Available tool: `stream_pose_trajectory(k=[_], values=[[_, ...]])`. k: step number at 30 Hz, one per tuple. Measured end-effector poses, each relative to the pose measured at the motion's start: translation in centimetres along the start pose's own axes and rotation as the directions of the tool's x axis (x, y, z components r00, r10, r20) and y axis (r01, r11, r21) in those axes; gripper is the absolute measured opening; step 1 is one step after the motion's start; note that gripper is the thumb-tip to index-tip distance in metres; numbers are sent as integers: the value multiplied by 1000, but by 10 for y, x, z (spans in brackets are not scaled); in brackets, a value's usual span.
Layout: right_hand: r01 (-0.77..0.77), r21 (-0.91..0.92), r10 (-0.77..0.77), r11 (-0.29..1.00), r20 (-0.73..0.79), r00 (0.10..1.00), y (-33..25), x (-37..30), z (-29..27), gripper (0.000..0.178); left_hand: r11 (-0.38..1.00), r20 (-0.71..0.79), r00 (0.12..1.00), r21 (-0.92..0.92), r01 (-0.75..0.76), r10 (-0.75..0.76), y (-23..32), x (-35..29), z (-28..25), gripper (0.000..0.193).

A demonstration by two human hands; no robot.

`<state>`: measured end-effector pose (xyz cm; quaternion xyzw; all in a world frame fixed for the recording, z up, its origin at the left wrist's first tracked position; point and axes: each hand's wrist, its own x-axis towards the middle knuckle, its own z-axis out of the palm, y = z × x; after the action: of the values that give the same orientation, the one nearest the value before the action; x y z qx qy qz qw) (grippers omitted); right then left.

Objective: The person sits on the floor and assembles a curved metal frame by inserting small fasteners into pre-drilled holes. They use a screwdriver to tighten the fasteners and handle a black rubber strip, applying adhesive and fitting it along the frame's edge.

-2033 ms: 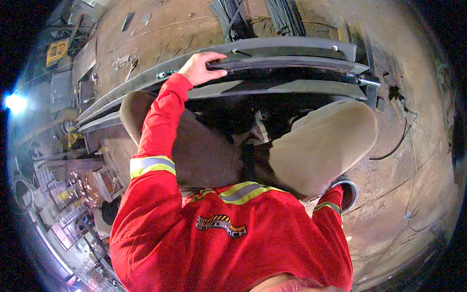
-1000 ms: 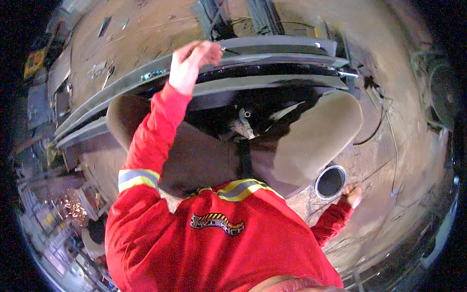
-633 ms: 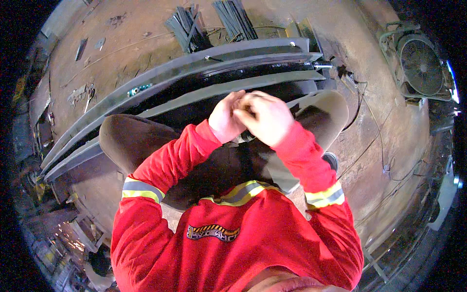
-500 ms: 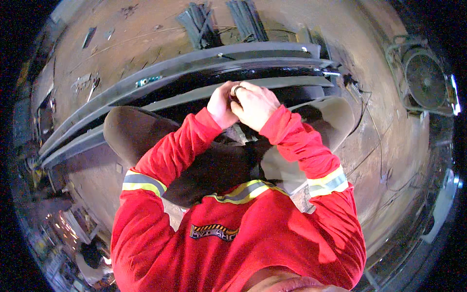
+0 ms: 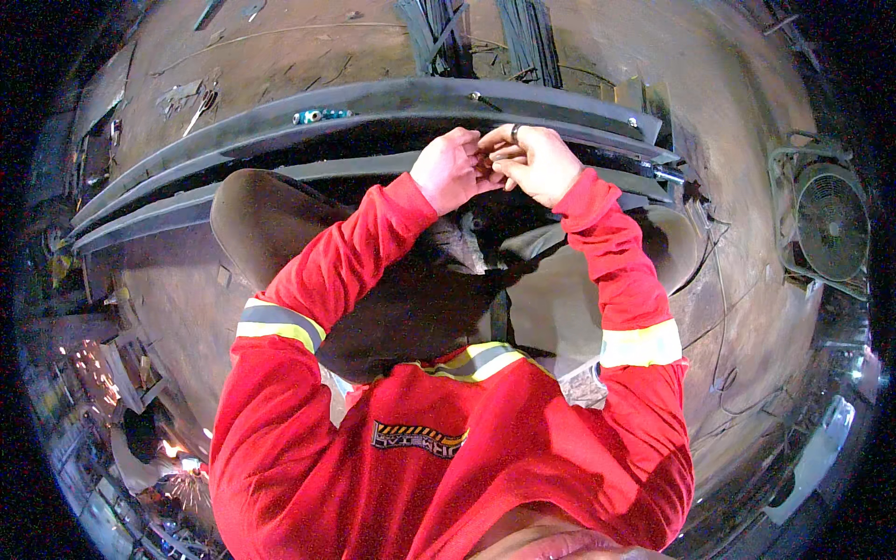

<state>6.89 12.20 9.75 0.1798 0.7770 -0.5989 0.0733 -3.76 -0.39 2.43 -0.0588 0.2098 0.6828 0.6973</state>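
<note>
My left hand (image 5: 449, 174) and my right hand (image 5: 539, 168) meet fingertip to fingertip in front of my body. The fingers of both are curled in a pinch, and whatever they hold between them is too small and hidden to name. A dark ring (image 5: 515, 133) sits on a right-hand finger. Beneath and just beyond the hands run long grey metal beams (image 5: 392, 98), side by side across the floor. On the far beam rests a small teal-and-white tool or object (image 5: 322, 117), left of my hands.
Bundles of dark metal bars (image 5: 436, 37) lie beyond the beams. A round floor fan (image 5: 833, 222) stands at the right, with a cable (image 5: 723, 308) on the brown floor nearer in. At lower left, sparks (image 5: 189, 467) fly close to another person. My bent knees flank the hands.
The clasped hands have drawn slightly apart, now touching at the fingertips, and sit a little farther right and away from my body. The surroundings have shifted in view as the head turned.
</note>
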Motion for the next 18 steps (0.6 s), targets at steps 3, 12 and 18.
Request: stream_pose_trajectory(k=[3, 12, 18], values=[[-67, 155, 77, 986, -59, 995, 4, 3, -1, 17, 618, 353, 884, 632, -467, 307, -2, 18, -46, 30], [-91, 636, 126, 766, -10, 992, 27, 13, -6, 16, 857, -38, 994, 511, -69, 103, 17, -2, -13, 25], [-88, 809, 131, 581, 13, 991, 44, 14, -4, 22, 277, 35, 878, 942, -187, 477, 21, -11, 19, 24]])
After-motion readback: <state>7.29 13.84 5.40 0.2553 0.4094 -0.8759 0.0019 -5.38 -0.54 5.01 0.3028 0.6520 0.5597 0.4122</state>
